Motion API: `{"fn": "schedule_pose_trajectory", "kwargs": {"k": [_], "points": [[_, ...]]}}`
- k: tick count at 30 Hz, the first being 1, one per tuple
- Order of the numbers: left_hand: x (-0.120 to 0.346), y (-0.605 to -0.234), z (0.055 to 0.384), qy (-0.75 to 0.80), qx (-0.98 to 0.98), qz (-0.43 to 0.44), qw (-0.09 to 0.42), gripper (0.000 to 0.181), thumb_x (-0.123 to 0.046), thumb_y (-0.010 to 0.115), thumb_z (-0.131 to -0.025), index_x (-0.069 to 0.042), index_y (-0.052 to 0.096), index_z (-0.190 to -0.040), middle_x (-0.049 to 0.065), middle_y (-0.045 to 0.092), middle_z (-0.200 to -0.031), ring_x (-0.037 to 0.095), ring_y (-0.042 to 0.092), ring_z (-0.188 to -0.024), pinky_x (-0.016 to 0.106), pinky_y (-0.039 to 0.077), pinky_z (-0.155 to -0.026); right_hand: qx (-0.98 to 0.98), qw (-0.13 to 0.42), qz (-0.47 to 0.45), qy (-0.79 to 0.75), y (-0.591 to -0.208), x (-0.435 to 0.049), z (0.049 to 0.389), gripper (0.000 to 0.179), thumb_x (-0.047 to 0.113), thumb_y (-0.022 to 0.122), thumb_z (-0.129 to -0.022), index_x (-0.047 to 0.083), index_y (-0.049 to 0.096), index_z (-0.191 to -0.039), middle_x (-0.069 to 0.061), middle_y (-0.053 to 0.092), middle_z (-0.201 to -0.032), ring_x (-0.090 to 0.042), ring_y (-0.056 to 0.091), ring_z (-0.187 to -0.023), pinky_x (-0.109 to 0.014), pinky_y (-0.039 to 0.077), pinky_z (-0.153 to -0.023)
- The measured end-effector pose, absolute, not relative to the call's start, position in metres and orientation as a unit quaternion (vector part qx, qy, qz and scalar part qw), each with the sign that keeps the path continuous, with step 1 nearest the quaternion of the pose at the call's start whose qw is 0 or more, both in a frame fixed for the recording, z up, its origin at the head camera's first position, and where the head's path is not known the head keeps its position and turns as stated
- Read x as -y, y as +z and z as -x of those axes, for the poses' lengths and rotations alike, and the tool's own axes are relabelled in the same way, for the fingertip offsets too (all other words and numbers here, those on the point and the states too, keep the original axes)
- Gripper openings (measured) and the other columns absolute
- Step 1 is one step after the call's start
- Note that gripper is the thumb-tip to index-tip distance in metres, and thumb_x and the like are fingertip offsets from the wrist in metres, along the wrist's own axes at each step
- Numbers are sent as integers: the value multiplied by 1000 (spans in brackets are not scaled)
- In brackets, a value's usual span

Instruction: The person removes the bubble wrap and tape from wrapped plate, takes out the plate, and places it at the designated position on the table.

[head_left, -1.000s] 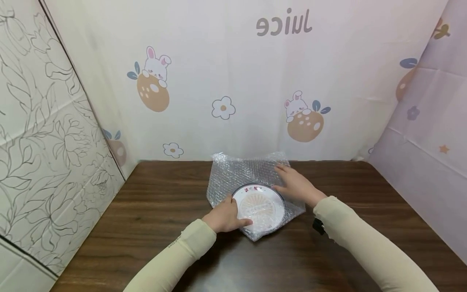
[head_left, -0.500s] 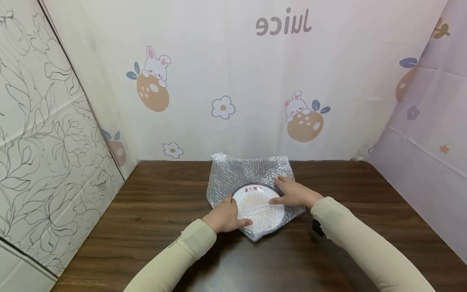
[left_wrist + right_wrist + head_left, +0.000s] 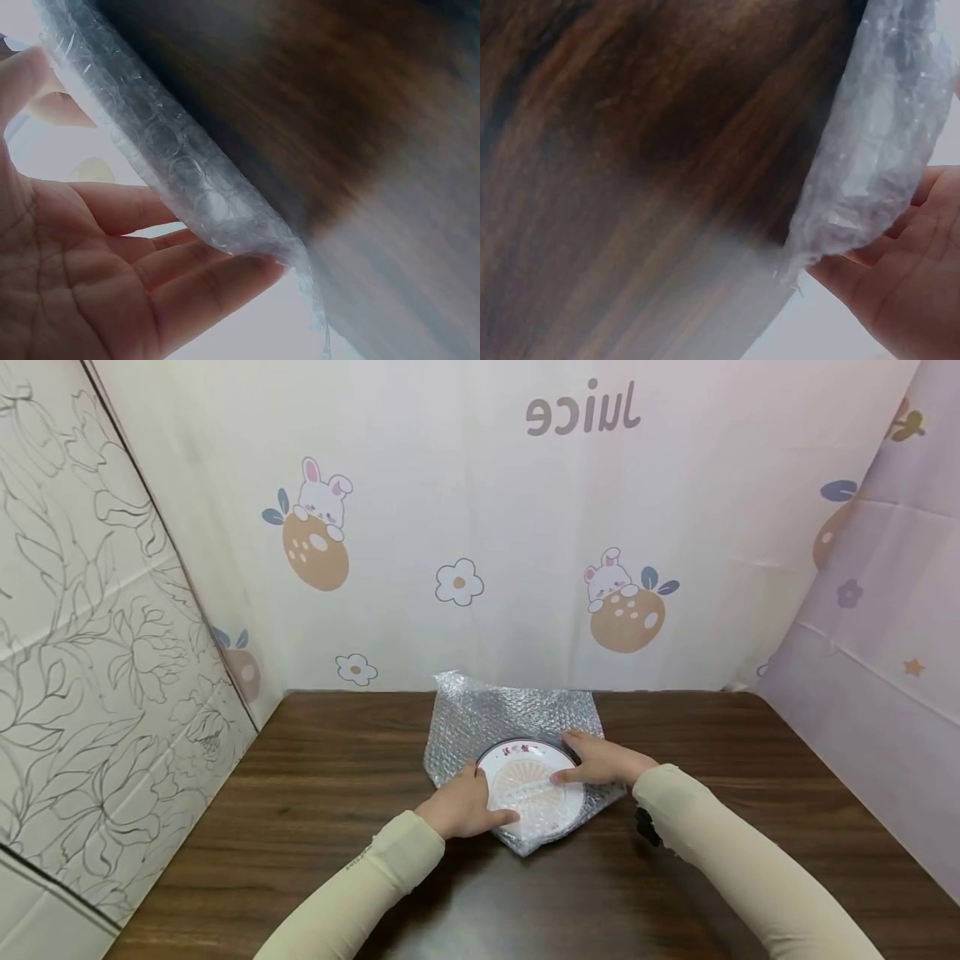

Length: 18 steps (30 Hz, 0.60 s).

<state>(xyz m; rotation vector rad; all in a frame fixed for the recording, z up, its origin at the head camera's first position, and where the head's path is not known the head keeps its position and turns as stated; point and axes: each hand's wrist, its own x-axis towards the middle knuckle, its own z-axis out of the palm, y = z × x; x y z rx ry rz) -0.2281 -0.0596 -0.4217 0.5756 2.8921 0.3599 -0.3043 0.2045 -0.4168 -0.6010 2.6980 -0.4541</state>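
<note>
A round white plate [image 3: 528,785] with a dark rim line, red characters and a pale fan pattern lies on a sheet of clear bubble wrap [image 3: 491,710] on the table. Its near part is covered by a folded-up flap. My left hand [image 3: 459,806] grips the plate's left edge through the wrap, thumb on top. At the right edge, my right hand [image 3: 602,760] holds the plate, its thumb over the face and fingers along the side. In the left wrist view, fingers [image 3: 202,289] touch the wrapped edge [image 3: 187,165]. The right wrist view shows wrap [image 3: 862,157] partly hiding the fingers.
The dark wooden table [image 3: 337,760] ends against a white wall cloth [image 3: 405,502] printed with rabbits, fruit and flowers. The wrap's far edge reaches that cloth. A floral panel [image 3: 112,652] stands at the left and a pale cloth [image 3: 892,635] at the right.
My right hand has come down and inward from the wrap's far right part onto the plate's right edge. The far right corner of wrap has dropped slightly. My left hand has stayed put.
</note>
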Motion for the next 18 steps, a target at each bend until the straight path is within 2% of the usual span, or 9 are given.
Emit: {"fn": "schedule_pose_trajectory", "kwargs": {"k": [7, 12, 14, 18], "points": [[65, -420, 232, 146, -965, -190, 102, 101, -70, 53, -87, 13, 37, -144, 29, 32, -154, 37, 51, -132, 42, 46, -107, -950, 173, 209, -157, -419, -205, 309, 103, 61, 63, -86, -6, 21, -153, -28, 22, -159, -45, 21, -147, -58, 22, -118], [71, -419, 237, 159, -964, -187, 99, 90, -70, 45, -91, 2, 44, -145, 21, 38, -153, 37, 47, -135, 48, 44, -107, -951, 170, 213, -146, -420, -204, 310, 104, 62, 63, -86, -8, 23, -152, -30, 24, -157, -46, 24, -146, -58, 24, -118], [75, -419, 241, 170, -962, -194, 91, 81, -65, 43, -95, -1, 46, -145, 18, 44, -151, 35, 46, -137, 48, 41, -110, -952, 171, 211, -144, -421, -204, 310, 104, 62, 63, -86, -8, 23, -152, -30, 24, -157, -46, 23, -146, -57, 24, -118], [85, -416, 247, 221, -951, -206, 71, 61, -46, 48, -100, -2, 50, -142, 16, 54, -143, 33, 49, -135, 47, 41, -111, -950, 174, 214, -147, -421, -203, 309, 104, 62, 62, -86, -7, 21, -152, -30, 23, -158, -46, 22, -146, -57, 23, -118]]}}
